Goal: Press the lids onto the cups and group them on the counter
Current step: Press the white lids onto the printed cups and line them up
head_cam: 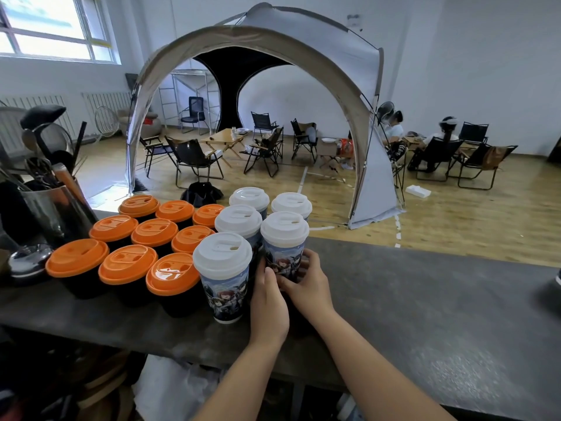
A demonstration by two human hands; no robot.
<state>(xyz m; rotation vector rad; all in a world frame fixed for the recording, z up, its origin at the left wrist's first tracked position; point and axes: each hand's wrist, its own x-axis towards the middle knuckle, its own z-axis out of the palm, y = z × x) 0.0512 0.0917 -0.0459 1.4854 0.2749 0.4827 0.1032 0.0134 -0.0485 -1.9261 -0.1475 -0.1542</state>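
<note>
Several black cups with orange lids point(127, 268) stand in rows on the left of the dark counter point(425, 299). To their right stand several printed cups with white lids point(223, 256), all lidded. Both my hands are at the base of the front-right white-lidded cup point(283, 238). My left hand point(268, 302) touches its left side with straight fingers. My right hand point(309, 282) wraps its fingers round the lower right side of that cup.
A metal holder point(51, 208) full of utensils and a shiny round object point(28, 259) stand at the counter's left end. A dark item point(558, 276) shows at the right edge. Beyond the counter lie a tent, folding chairs and seated people.
</note>
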